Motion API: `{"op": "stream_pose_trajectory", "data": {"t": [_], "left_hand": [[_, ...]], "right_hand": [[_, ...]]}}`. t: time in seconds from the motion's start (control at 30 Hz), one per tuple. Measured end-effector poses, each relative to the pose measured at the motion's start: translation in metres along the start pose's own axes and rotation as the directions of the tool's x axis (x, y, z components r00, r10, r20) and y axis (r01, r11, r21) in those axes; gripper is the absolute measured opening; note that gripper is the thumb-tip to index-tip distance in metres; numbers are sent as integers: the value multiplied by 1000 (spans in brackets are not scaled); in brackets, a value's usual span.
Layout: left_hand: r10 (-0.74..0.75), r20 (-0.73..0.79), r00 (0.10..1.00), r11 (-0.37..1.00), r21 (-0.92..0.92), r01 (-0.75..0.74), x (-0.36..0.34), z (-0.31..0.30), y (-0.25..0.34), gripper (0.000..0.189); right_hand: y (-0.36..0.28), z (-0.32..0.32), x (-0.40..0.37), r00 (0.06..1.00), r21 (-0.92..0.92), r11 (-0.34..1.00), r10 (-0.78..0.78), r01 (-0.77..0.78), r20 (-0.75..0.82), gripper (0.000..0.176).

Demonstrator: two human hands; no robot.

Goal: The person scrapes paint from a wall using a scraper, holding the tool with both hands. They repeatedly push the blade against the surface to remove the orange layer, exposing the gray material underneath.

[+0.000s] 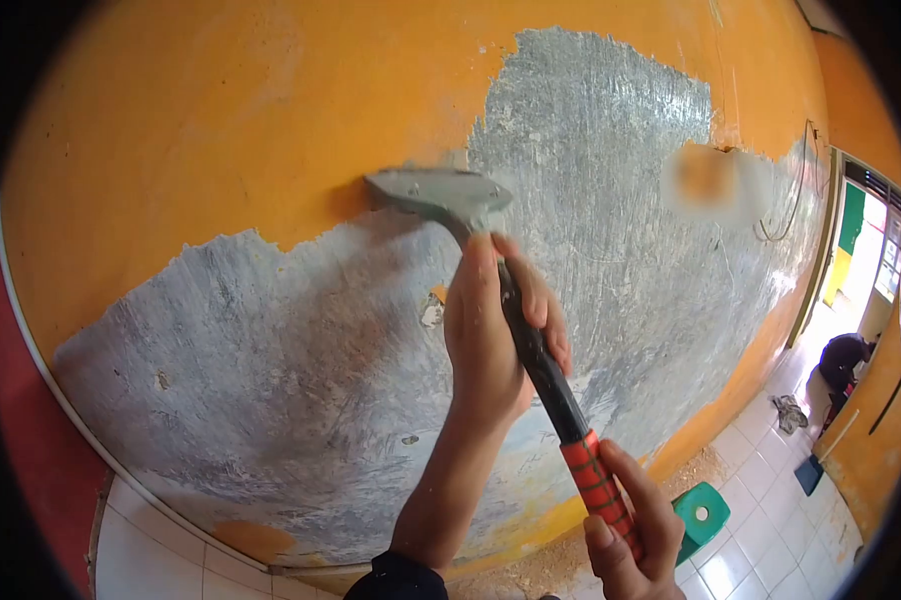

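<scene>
A long-handled scraper with a wide flat blade, a black shaft and a red grip runs diagonally across the middle of the view. Its blade lies against the wall, at the border between orange paint and a bare grey patch. My left hand is closed round the upper shaft, just below the blade, with the thumb along it. Lower right, my right hand wraps the red grip near the handle's end. Part of the shaft is hidden behind the left hand's fingers.
On the tiled floor stands a green plastic stool. Flaked debris lies along the wall's foot. Farther right are a blue dustpan, a crumpled cloth and a bent-over person by the doorway. A loose cable hangs on the wall.
</scene>
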State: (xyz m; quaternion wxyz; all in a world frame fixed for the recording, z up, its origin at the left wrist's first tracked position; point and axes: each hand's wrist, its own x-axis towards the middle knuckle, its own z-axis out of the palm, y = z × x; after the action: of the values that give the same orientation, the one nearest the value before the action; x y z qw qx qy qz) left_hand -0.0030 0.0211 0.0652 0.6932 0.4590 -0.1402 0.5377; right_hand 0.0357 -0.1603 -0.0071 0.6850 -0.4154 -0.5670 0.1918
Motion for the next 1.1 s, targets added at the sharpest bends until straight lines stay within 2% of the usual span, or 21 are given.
{"op": "stream_pose_trajectory", "data": {"t": [0.03,0.07,0.13,0.17,0.2,0.23,0.27,0.33,0.4,0.5,0.6,0.7,0.77,0.83,0.87,0.9,0.93,0.97,1.03,1.1], "left_hand": [[7,7,1000,1000,2,-7,4,1,2,36],[15,-5,1000,1000,14,-15,10,3,5,36],[10,-43,999,1000,-13,-11,21,11,13,36],[10,-48,999,1000,-17,-10,19,12,12,36],[17,-30,999,1000,10,-17,16,12,11,36],[23,-9,1000,999,42,-23,13,11,10,36],[-8,-6,1000,1000,-5,8,8,5,3,35],[18,11,1000,999,26,-18,15,8,8,35],[20,-3,1000,1000,18,-20,26,15,16,37],[40,-46,998,998,48,-38,25,23,16,32],[27,-11,1000,998,53,-26,18,15,8,30],[30,-41,999,997,66,-27,31,25,17,30],[53,-44,998,996,76,-50,31,28,18,30],[5,-12,1000,998,63,-4,21,23,12,29],[31,44,999,999,38,-32,21,20,11,28],[30,49,998,999,40,-32,28,19,13,28],[22,36,999,998,64,-24,37,22,19,31],[18,22,1000,996,84,-20,43,26,23,33],[18,-14,1000,998,54,-17,40,31,22,34],[4,17,1000,998,60,-5,33,22,15,31]], "right_hand": [[5,-3,2,973,109,979,-188,174,133,46],[5,-3,9,973,110,978,-191,177,133,46],[-1,-1,22,959,-35,965,-252,258,133,48],[-7,1,18,960,-38,966,-247,254,135,48],[-16,4,10,999,-110,993,-42,41,-1,52],[-20,7,3,976,-144,973,156,-178,-151,58],[-10,1,-1,992,-206,977,23,-49,-124,58],[-12,5,9,992,-213,976,7,-35,-128,58],[-16,8,12,990,-224,973,24,-54,-136,57],[-25,9,14,985,-83,988,120,-131,-127,60],[-29,10,6,975,-75,979,181,-192,-129,62],[-26,12,18,989,-60,993,97,-104,-114,63],[-30,6,14,988,-84,989,109,-118,-106,63],[-20,-2,17,988,-93,988,113,-124,-109,63],[-3,-8,29,977,-320,927,-214,198,-16,64],[9,-12,33,865,-491,726,-482,482,138,65],[-9,3,28,981,-256,954,-178,154,-75,64],[-22,6,26,982,-259,955,-173,148,-75,64],[-38,7,25,990,-83,993,74,-84,-121,64],[-26,0,21,992,-71,993,83,-90,-96,65]]}}
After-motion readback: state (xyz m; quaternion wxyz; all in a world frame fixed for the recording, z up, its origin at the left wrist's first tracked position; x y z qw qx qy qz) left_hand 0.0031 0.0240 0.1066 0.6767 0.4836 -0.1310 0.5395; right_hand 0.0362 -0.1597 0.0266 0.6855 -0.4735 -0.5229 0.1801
